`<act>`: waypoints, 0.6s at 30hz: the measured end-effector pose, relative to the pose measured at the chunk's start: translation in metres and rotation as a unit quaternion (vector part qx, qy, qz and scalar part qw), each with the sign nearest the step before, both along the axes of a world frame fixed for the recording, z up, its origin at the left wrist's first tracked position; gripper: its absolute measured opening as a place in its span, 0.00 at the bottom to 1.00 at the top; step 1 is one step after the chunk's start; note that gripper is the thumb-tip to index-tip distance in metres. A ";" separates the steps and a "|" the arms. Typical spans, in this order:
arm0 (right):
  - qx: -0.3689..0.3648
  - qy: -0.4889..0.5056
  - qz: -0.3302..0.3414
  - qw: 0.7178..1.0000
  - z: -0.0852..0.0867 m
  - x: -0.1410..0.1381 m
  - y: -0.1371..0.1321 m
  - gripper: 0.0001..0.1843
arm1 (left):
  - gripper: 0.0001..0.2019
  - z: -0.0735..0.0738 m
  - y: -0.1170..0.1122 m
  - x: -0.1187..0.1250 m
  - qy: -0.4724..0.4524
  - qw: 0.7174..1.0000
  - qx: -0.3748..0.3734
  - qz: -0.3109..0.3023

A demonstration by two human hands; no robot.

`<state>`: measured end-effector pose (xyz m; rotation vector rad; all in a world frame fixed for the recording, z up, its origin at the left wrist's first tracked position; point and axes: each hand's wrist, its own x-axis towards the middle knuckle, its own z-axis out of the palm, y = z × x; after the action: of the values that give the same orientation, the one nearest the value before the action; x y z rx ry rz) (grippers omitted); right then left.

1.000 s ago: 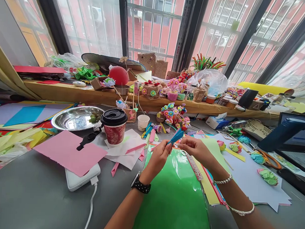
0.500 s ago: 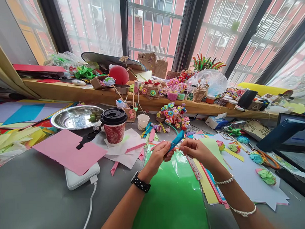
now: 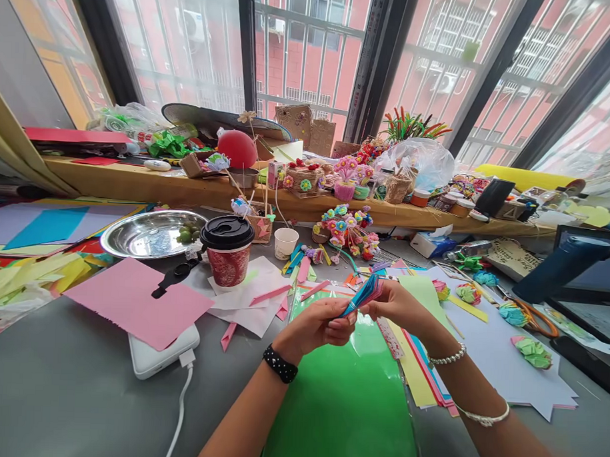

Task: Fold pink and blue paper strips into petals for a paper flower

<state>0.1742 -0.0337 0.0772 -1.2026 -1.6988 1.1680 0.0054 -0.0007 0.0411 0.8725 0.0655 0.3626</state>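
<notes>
Both of my hands meet over a shiny green sheet [image 3: 346,396] on the grey table. My left hand [image 3: 319,324], with a black dotted watch band on its wrist, pinches the lower end of a folded blue paper strip [image 3: 363,294]. My right hand [image 3: 400,305], bracelets on its wrist, closes its fingers on the upper end of the same strip. The strip slants up to the right between the two hands. A stack of coloured paper sheets [image 3: 420,366] lies just under my right forearm.
A red paper cup with a black lid [image 3: 229,250], a steel bowl [image 3: 152,234], pink paper [image 3: 137,301] and a white power bank [image 3: 163,357] lie to the left. Paper flowers [image 3: 348,229] crowd the back shelf. Rolled paper pieces [image 3: 533,350] and a dark device [image 3: 564,264] are at the right.
Both hands have come down and closer to me with the blue strip. The left hand has turned palm inward and the strip now tilts more to the right.
</notes>
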 end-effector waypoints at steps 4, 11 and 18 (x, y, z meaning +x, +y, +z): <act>0.069 0.013 0.010 0.997 0.001 -0.003 0.001 0.13 | 0.15 0.001 -0.001 -0.001 -0.007 0.996 -0.027 -0.079; 0.138 0.026 0.074 0.987 0.001 -0.010 0.004 0.13 | 0.11 0.002 -0.003 -0.001 -0.013 0.989 -0.081 -0.126; 0.074 0.078 0.000 0.994 -0.023 -0.002 0.009 0.17 | 0.12 -0.002 -0.002 0.003 -0.014 0.994 -0.098 -0.035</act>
<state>0.1717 -0.0249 0.0541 -0.9952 -1.6378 1.0863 0.0088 -0.0024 0.0395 0.6737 0.0433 0.2973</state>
